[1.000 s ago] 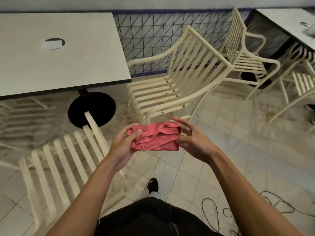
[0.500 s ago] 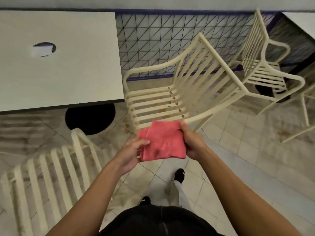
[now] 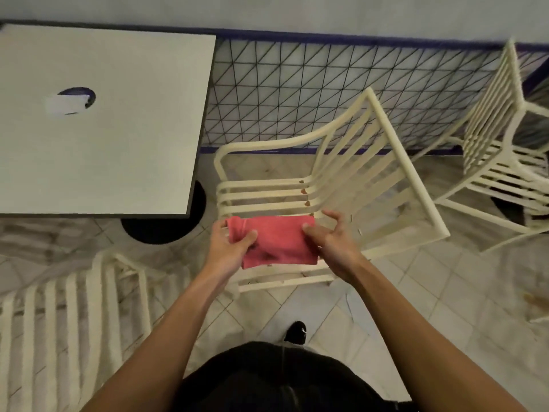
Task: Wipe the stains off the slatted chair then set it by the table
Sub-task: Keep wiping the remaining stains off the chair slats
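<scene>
A cream slatted armchair [image 3: 350, 173] stands in front of me, right of the grey table [image 3: 118, 129]. Brown stains dot its seat slats near the backrest. A folded red cloth [image 3: 276, 243] with dark smudges hangs over the seat's front part. My left hand [image 3: 230, 246] grips the cloth's left end with thumb on top. Pinching the cloth's right edge is my right hand [image 3: 332, 240], its other fingers spread. The cloth hides the slats beneath it.
A second cream chair [image 3: 502, 162] stands at the right by the tiled wall. Another slatted chair [image 3: 74, 316] is close at my lower left. The table's black round base [image 3: 166, 230] sits on the tiled floor beside the stained chair.
I have stepped closer and look more steeply down. Both hands have carried the cloth forward, over the chair seat, and spread it wider.
</scene>
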### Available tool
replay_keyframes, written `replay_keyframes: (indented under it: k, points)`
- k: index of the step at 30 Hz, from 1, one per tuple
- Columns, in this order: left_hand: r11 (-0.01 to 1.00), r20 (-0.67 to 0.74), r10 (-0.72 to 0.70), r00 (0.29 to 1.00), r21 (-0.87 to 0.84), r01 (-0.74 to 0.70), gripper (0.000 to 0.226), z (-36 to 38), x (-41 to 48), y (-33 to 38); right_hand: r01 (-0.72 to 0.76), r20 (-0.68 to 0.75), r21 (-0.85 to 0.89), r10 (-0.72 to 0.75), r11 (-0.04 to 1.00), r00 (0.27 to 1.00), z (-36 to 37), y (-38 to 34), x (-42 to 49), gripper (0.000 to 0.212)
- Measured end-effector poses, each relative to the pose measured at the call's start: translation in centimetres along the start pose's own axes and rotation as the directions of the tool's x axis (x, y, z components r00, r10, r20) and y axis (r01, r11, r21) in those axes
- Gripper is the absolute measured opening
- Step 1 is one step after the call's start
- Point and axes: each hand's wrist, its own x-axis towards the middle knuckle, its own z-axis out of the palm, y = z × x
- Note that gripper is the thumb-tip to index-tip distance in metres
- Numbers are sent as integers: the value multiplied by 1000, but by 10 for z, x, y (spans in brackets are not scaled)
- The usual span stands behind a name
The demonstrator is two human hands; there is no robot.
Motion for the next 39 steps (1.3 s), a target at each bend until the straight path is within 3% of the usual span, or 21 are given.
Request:
replay_keyframes:
  k: [3, 6, 9, 12, 14, 16, 19, 21, 22, 24, 25, 29, 34, 39]
  points:
    - [995, 94, 89, 992, 32, -92, 83, 24, 12, 18, 149, 182, -239, -107, 960, 978, -22, -24, 24, 74]
    - [966, 169, 162, 972, 174, -191, 96, 37, 30, 29, 295, 297, -508, -157, 809, 942, -29, -38, 51, 77]
    - [881, 211, 163, 964, 409, -238, 85, 45, 56, 37, 349, 311, -636, -186, 688, 932, -27, -52, 81, 63]
    - [780, 179, 212, 961, 562, -277, 63, 55, 84, 43, 386, 309, -627, -239, 677, 920, -23, -66, 108, 35]
    - [732, 146, 278, 949, 607, -308, 40, 59, 103, 47, 398, 272, -626, -290, 670, 917, -19, -71, 128, 28]
    - [642, 105, 346, 932, 699, -317, 26, 60, 127, 50, 364, 224, -617, -288, 698, 931, -15, -75, 150, 31]
    - [548, 46, 315, 948, 807, -221, 26, 57, 162, 58, 307, 167, -526, -257, 793, 952, -10, -82, 183, 29]
    - [636, 42, 295, 955, 737, -229, 20, 58, 177, 70, 245, 144, -396, -204, 885, 968, -3, -92, 196, 22]
    - [728, 28, 278, 960, 646, -230, 16, 61, 181, 77, 230, 136, -346, -194, 910, 972, 2, -95, 203, 23]
    - [889, -19, 182, 983, 430, -157, 13, 69, 189, 88, 230, 87, -283, -214, 931, 973, 11, -97, 217, 28]
    - [919, -52, 154, 987, 374, -124, 12, 73, 195, 91, 242, 56, -279, -236, 929, 970, 18, -98, 222, 28]
    - [925, -119, 196, 973, 353, -143, 5, 91, 216, 91, 276, -38, -368, -311, 888, 950, 36, -98, 242, 24]
    - [976, 111, 91, 990, 189, -111, 17, 115, 234, 87, 301, 2, -442, -335, 845, 942, 41, -104, 247, 24]
    - [982, 212, -116, 970, -123, 144, 52, 131, 236, 95, 282, 165, -345, -238, 895, 957, 39, -94, 249, 11]
